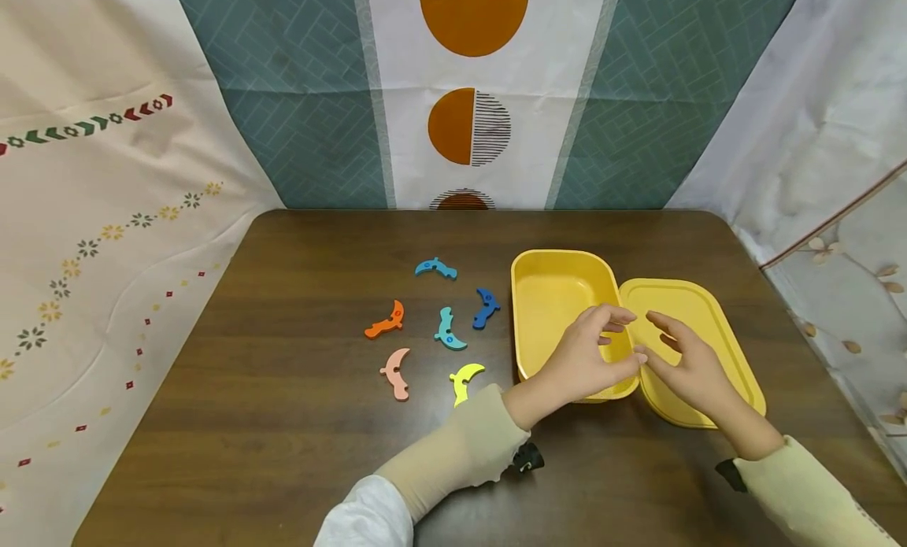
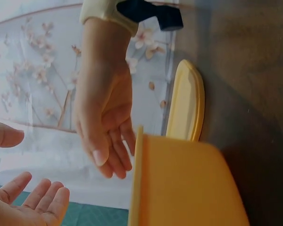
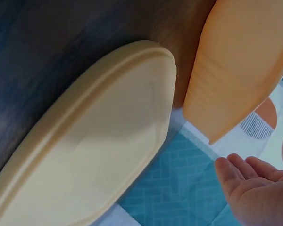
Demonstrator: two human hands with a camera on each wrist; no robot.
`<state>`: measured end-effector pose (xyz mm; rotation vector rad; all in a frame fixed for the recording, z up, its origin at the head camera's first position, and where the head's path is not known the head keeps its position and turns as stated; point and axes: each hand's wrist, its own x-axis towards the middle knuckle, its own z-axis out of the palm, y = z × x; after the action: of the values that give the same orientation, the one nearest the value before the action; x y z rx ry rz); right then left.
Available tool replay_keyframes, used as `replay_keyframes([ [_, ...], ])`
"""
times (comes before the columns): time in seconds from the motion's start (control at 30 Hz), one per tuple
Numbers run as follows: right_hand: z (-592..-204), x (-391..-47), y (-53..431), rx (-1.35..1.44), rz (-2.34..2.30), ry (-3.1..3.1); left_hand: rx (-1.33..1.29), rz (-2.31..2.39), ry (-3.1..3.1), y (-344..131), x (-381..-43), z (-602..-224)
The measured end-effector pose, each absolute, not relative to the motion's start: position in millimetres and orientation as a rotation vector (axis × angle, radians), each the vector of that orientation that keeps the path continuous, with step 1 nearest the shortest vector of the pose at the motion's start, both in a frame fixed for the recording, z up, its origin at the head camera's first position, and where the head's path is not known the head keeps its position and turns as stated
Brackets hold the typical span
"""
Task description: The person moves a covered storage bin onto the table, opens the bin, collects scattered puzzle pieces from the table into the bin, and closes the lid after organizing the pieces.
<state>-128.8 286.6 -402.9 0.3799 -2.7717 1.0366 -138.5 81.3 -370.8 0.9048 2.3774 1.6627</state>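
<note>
My left hand (image 1: pixel 584 354) hovers over the right part of a yellow plastic box (image 1: pixel 515 319), fingers loosely bent and nothing held. Over the yellow lid (image 1: pixel 719 334), my right hand (image 1: pixel 690 370) hangs with relaxed fingers and no object in it. The two thumbs are close together in the head view; whether they touch I cannot tell. From the left wrist, the right hand (image 2: pixel 106 113) appears beyond the box wall (image 2: pixel 184 183). The lid lies flat right of the box, and the visible part of the box's inside holds nothing.
Left of the box, several small crescent-shaped pieces lie scattered on the brown table (image 1: pixel 283 452): light blue (image 1: pixel 435 267), dark blue (image 1: pixel 485 308), teal (image 1: pixel 448 329), orange (image 1: pixel 386 320), pink (image 1: pixel 395 374) and yellow (image 1: pixel 464 380). Patterned cloths hang around the table.
</note>
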Motion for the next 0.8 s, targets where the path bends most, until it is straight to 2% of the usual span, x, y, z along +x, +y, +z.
replay_keyframes([
  [0.8, -397.6, -127.5, 271.5, 0.248, 1.168, -3.017, 0.74, 1.813, 2.555, 37.0, -171.7, -366.9],
])
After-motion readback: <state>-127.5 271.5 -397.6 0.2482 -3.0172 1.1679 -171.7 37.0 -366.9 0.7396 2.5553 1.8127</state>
